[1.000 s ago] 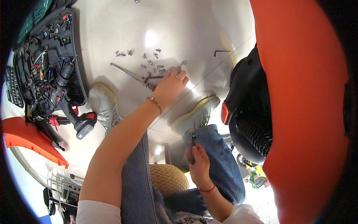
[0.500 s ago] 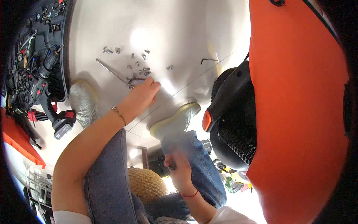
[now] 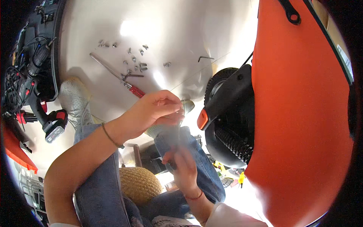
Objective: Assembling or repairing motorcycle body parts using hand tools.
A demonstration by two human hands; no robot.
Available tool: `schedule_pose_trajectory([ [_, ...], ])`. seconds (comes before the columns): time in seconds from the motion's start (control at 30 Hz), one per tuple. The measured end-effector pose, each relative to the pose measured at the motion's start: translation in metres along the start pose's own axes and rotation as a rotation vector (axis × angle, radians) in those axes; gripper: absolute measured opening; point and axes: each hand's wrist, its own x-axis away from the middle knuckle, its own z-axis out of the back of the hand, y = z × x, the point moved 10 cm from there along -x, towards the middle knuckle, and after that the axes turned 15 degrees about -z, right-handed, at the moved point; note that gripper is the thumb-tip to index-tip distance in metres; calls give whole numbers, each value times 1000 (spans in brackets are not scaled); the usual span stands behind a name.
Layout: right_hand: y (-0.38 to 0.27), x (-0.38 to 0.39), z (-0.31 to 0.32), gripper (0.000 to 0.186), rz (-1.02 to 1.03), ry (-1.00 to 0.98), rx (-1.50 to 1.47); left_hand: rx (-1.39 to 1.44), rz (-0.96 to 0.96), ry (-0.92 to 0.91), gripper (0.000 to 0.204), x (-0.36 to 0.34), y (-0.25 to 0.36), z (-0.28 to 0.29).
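Note:
My left hand (image 3: 160, 108) is raised over the floor near my right shoe, thumb and fingers pinched together; whatever sits between them is hidden. My right hand (image 3: 184, 170) is above my right leg, its fingers curled round something small and dark that I cannot make out. A pale blur hangs between the two hands. Just beyond my left hand, a red-handled screwdriver (image 3: 133, 89) lies on the floor. Several silver screws (image 3: 134, 59) are scattered past it, with a dark thin rod (image 3: 135, 75) among them. Farther right lies an L-shaped hex key (image 3: 206, 58).
On the right stands a large orange panel (image 3: 298, 98), with a black wheel (image 3: 217, 85), a black arm and a coil spring (image 3: 232, 142) beside it. At left are a black tool case (image 3: 41, 64) and a cordless drill (image 3: 55, 125). A woven stool (image 3: 140, 185) is beneath me.
My left hand has lifted from the floor beside the screws and come nearer and right, toward my right hand. The screwdriver's red handle now shows. The whole view has shifted slightly.

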Motion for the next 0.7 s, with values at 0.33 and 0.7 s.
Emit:
schedule_pose_trajectory([
  [0.33, 3, 5, -7, 28, -98, -48, -343, 9, 43, 19, 16, 13, -11, -3],
  [0.7, 12, 10, 1, 31, -172, 41, -322, 76, 15, 127, 21, 8, -12, 2],
])
